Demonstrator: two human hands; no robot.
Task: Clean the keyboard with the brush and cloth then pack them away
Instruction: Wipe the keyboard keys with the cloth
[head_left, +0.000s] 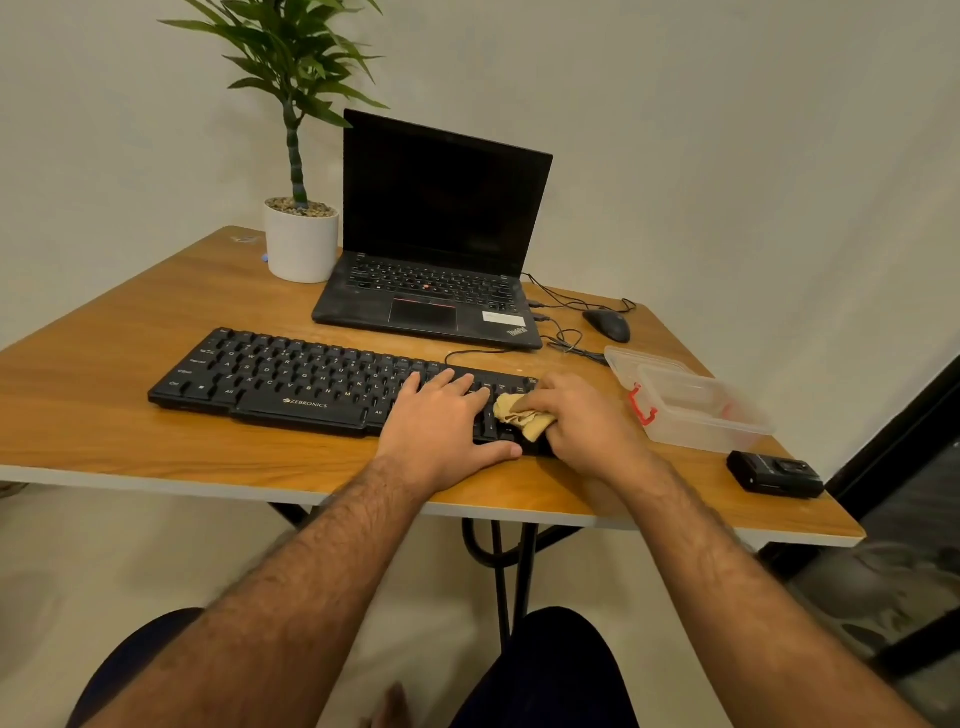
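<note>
Pressing a bunched tan cloth (521, 417) onto the right end of the black keyboard (291, 378), my right hand (582, 420) has its fingers curled round the fabric, gripping it. My left hand (441, 421) lies flat just beside it, fingers straight and spread over the keys, thumb along the keyboard's near edge. Keyboard sits across the middle of the wooden table (104, 415), its cable trailing off behind toward the laptop (436, 249). Laptop is open, screen dark, behind the keyboard. White pot with a green plant (301, 228) stands at the laptop's left. Black mouse (607, 325) to the laptop's right, cable tangled near it. Clear plastic box (691, 400) with a red clasp sits right of the keyboard, close to my right hand, apart from it. Small black device (774, 473) lies near the table's front right corner. Brush: cannot spot it anywhere.
</note>
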